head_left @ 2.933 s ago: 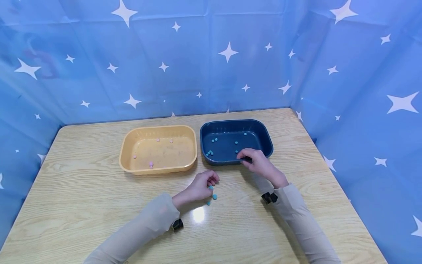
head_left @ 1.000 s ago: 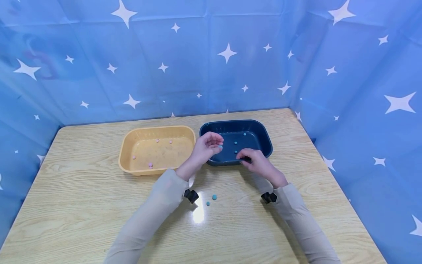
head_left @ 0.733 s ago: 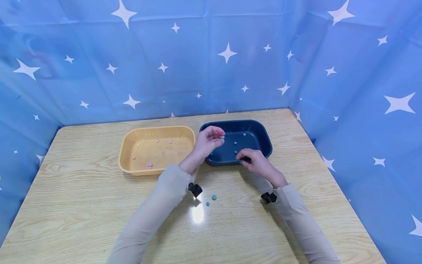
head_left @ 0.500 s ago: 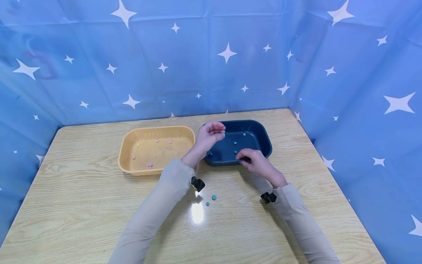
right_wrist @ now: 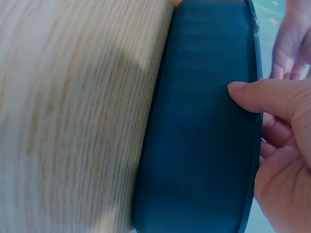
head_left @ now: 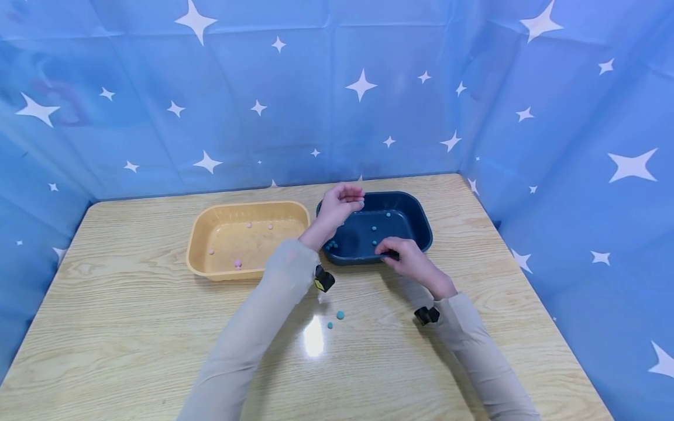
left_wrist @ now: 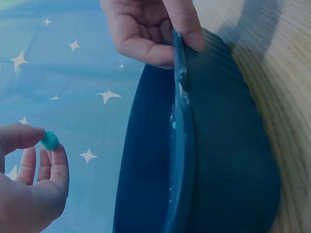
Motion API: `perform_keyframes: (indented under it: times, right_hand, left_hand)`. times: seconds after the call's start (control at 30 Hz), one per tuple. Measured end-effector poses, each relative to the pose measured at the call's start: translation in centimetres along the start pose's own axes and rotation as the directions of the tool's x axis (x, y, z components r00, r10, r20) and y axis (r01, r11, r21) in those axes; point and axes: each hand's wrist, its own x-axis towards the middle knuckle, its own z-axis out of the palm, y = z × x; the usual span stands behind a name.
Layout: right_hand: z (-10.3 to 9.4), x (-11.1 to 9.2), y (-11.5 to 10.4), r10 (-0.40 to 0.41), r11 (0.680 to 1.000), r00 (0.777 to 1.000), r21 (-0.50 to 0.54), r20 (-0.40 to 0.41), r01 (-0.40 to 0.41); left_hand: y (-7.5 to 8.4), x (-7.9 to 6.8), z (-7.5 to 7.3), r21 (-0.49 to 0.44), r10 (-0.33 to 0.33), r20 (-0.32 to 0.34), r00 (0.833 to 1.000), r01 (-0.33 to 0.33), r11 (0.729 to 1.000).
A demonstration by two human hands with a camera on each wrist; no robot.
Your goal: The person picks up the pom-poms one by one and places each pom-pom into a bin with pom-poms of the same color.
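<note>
Between thumb and fingertips my left hand point(head_left: 337, 207) pinches a small teal ball point(left_wrist: 49, 141), held up over the left part of the dark blue plastic basin point(head_left: 358, 258). My right hand point(head_left: 415, 263) grips the basin's near rim, the thumb point(right_wrist: 245, 94) on the outer wall and the other fingers on the inner side. Several teal balls point(head_left: 374, 228) lie scattered on the basin floor, some clustered in its near left corner. Two more teal balls, a larger one point(head_left: 340, 315) and a smaller one point(head_left: 330, 325), rest on the table in front.
A yellow-orange basin point(head_left: 258, 211) stands just left of the blue one, with several pink balls point(head_left: 238, 263) inside. Both sit on a light wooden table point(head_left: 131, 327). A blue star-patterned curtain point(head_left: 295, 93) hangs behind and along the sides.
My left hand picked a teal ball off the table, rose over the blue basin and is still drifting away from me. My right hand has stayed on the rim.
</note>
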Motion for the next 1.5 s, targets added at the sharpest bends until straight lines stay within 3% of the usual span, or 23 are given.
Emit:
perform_keyframes:
  times: [0.53, 0.87, 1.03, 1.2, 1.5]
  right_hand:
    - [-0.1, 0.1, -0.2, 0.03, 1.0, 0.999, 0.003, 0.011, -0.03]
    - [-0.1, 0.2, -0.2, 0.035, 0.999, 0.999, 0.002, 0.02, -0.035]
    - [-0.2, 0.1, -0.2, 0.035, 0.999, 0.999, -0.001, 0.013, -0.035]
    - [-0.2, 0.1, -0.1, 0.046, 0.999, 0.999, 0.004, 0.015, -0.046]
    - [-0.1, 0.1, -0.1, 0.051, 0.999, 0.998, 0.002, 0.022, -0.051]
  left_hand:
    - [-0.6, 1.4, 0.5, 0.02, -0.001, 0.013, 1.0, 0.001, 1.0]
    - [-0.8, 1.1, 0.3, 0.003, -0.052, -0.008, 0.999, 0.052, 0.999]
    - [-0.1, 0.2, 0.5, 0.002, -0.027, -0.011, 1.0, 0.027, 1.0]
    - [0.3, -1.2, 0.3, -0.012, 0.0, 0.034, 0.999, 0.001, 1.0]
    - [-0.1, -5.0, -0.9, -0.013, 0.048, 0.099, 0.994, -0.047, 0.999]
